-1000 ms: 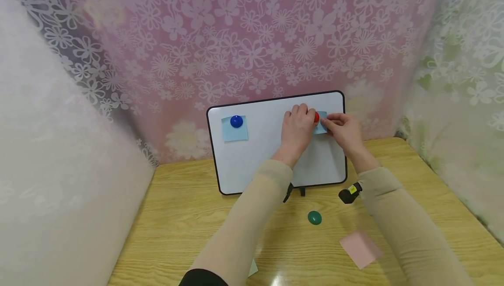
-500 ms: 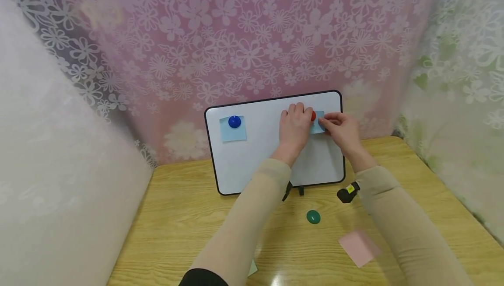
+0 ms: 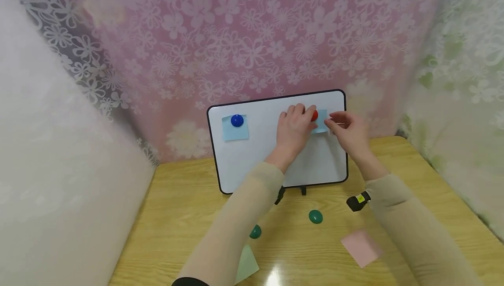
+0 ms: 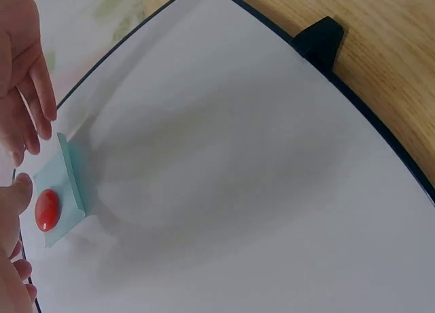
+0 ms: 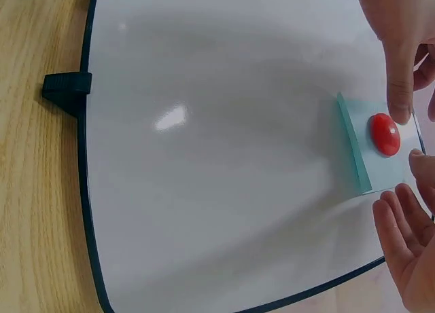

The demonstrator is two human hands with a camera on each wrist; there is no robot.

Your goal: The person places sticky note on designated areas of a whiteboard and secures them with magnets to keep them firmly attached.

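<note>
A small whiteboard with a black frame stands propped on the table. Near its upper right corner a red round magnet holds a light blue sticky note, whose lower edge curls off the board. My left hand is just left of that magnet; both wrist views show its thumb close to the magnet but apart from it. On the other side my right hand hovers beside the note, fingers loosely bent and holding nothing. At upper left, a blue magnet pins another blue note.
Two green magnets lie on the wooden table, one partly behind the left forearm. A pink note is at the front right, and a pale green note lies partly under the left arm. Flowered curtains surround the table.
Both hands have drawn slightly away from the red magnet and its note; the right fingers have let go of the note's edge. The left forearm shifted left, uncovering a second green magnet.
</note>
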